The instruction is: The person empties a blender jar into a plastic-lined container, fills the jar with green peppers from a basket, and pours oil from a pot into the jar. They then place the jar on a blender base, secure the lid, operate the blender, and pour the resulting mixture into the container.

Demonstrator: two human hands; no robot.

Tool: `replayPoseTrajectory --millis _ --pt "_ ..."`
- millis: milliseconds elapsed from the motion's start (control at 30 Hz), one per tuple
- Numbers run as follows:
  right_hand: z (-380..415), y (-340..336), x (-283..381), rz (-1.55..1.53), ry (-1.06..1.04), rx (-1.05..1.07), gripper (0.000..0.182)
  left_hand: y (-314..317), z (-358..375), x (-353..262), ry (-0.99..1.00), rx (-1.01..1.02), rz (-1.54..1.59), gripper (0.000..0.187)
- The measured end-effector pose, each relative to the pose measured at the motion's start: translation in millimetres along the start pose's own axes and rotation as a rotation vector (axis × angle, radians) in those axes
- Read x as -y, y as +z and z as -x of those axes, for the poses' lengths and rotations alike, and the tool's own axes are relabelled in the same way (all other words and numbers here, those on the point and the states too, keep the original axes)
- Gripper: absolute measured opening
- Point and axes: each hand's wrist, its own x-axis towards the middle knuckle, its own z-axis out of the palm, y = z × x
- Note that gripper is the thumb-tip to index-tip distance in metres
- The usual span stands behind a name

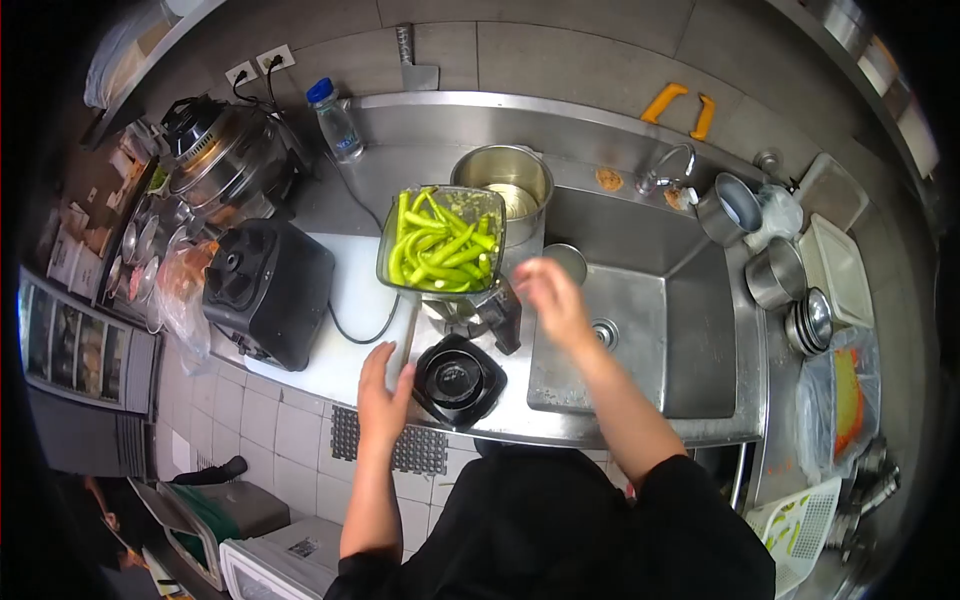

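Note:
A clear blender jar [384, 268] is filled to the top with whole green chili peppers [440, 240]. It stands on the counter between the white board and the sink, with its black handle [503, 318] toward me. My right hand [553, 298] is just right of the handle, over the sink's edge, fingers loosely bent and apart, nothing held. In front of the jar lies a black blender lid [458, 381]. Left of the lid is my left hand [383, 390], fingers extended and empty. A black blender base [268, 293] sits further left.
Behind the jar stands a steel pot [532, 165]. The sink [630, 340] with its faucet [668, 165] is to the right, with several pots and bowls beyond. A white cutting board [350, 270], a power cord [365, 338] and a water bottle [338, 130] are at left.

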Motion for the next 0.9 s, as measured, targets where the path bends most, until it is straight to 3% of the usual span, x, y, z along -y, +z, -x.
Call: replayPoseTrajectory --millis 67,200,233,300,333,400,533,600,633,667,767,833,900 --pt "-59 -30 -14 0.238 0.195 -0.144 0.046 -9 6 0 -0.03 -0.036 -0.001 0.039" --pt "-181 -66 -109 0.906 0.053 -0.484 0.046 -15 28 9 -0.143 -0.14 -0.018 0.033" --pt "-196 -65 -104 0.894 0.049 -0.472 0.046 -14 36 11 -0.203 -0.172 0.006 0.03" --pt "-215 -65 -97 0.447 0.596 -0.093 0.043 -7 54 22 -0.245 -0.268 0.047 0.024" --pt "-217 -65 -100 0.443 0.596 -0.082 0.043 -5 65 27 -0.251 -0.274 0.039 0.024" --pt "-218 -67 -105 0.591 0.416 -0.173 0.035 -4 90 40 -0.337 -0.341 0.075 0.021" --pt "-200 -85 -104 0.574 0.466 -0.196 0.026 0 159 83 -0.441 -0.434 -0.027 0.02" --pt "-195 -98 -123 0.709 0.28 -0.277 0.025 4 189 103 -0.574 -0.462 -0.005 0.02" --pt "-187 -101 -109 0.853 0.042 -0.315 0.024 8 203 112 -0.573 -0.459 0.004 0.02" --pt "-183 -104 -97 0.86 0.04 -0.322 0.024 11 216 121 -0.617 -0.434 -0.026 0.02" --pt "-174 -114 -56 0.886 -0.264 -0.356 0.017 23 258 163 -0.66 -0.35 -0.085 0.02" --pt "-166 -119 -27 0.906 -0.318 -0.369 0.016 27 285 190 -0.658 -0.29 -0.106 0.02" --pt "-160 -119 5 0.915 -0.429 -0.386 0.014 27 308 213 -0.696 -0.13 -0.256 0.021"
